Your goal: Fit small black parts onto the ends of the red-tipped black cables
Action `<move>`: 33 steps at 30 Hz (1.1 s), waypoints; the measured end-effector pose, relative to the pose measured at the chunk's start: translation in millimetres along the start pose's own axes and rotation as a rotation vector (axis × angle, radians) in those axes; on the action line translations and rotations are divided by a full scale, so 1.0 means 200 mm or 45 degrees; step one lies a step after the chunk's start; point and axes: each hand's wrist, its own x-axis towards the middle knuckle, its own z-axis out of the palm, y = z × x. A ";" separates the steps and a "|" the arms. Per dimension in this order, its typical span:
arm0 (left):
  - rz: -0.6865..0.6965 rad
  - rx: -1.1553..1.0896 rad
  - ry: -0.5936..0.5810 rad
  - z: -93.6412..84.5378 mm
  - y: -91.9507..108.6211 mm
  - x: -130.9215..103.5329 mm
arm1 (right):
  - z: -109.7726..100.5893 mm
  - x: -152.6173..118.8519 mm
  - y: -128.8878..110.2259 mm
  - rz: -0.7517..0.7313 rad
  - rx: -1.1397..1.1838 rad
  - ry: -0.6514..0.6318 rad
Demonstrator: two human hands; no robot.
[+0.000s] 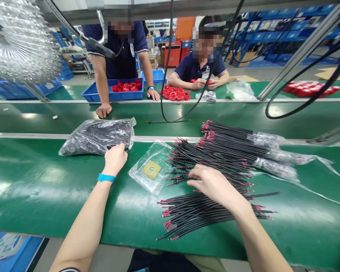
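On the left, my left hand (116,158) is closed at the right end of a clear plastic bag (95,138) packed with small black parts. Its fingertips are hidden, and I cannot make out what they grip. My right hand (212,185) hovers over black cables with red ends, thumb and fingers apart, holding nothing visible. Under and behind it lies a pile of cables (198,158) with black fittings near their left ends. Closer to me is a loose bunch of plain cables (192,215). A flat clear bag with a yellow square plate (151,170) rests between my hands.
Bundled cables (229,132) with plastic-wrapped ends lie at the back right. Beyond the rail, two people stand or sit near a blue bin (87,92) of red parts and a red heap (175,93). A black cable loop (166,109) hangs ahead; a foil duct (22,45) hangs upper left.
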 end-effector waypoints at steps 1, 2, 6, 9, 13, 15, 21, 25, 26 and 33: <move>-0.008 0.005 -0.007 0.00 0.00 0.00 | 0.02 -0.05 0.03 0.015 0.008 -0.043; -0.012 0.007 -0.013 0.00 0.00 0.00 | 0.05 -0.09 0.06 0.032 0.022 -0.070; 0.007 -0.045 -0.016 0.01 0.01 0.00 | 0.16 -0.20 0.19 0.059 0.196 -0.082; 0.025 -0.127 -0.007 0.01 0.01 0.00 | 0.18 -0.21 0.20 0.051 0.324 -0.007; 0.012 -0.146 0.023 0.01 0.01 0.00 | 0.11 -0.14 0.08 0.010 0.411 0.206; 0.020 -0.136 0.009 0.02 0.01 0.00 | 0.07 -0.08 -0.01 -0.050 0.432 0.332; 0.052 -0.160 -0.007 0.04 0.02 0.00 | 0.14 0.19 -0.22 -0.252 0.332 0.308; 0.030 -0.223 0.024 0.04 0.02 0.01 | 0.35 0.27 -0.24 -0.289 0.276 0.308; 0.018 -0.240 0.021 0.04 0.02 0.01 | 0.40 0.27 -0.23 -0.266 0.237 0.332; 0.003 -0.435 0.048 0.04 0.04 0.01 | 0.55 0.25 -0.22 -0.219 0.087 0.472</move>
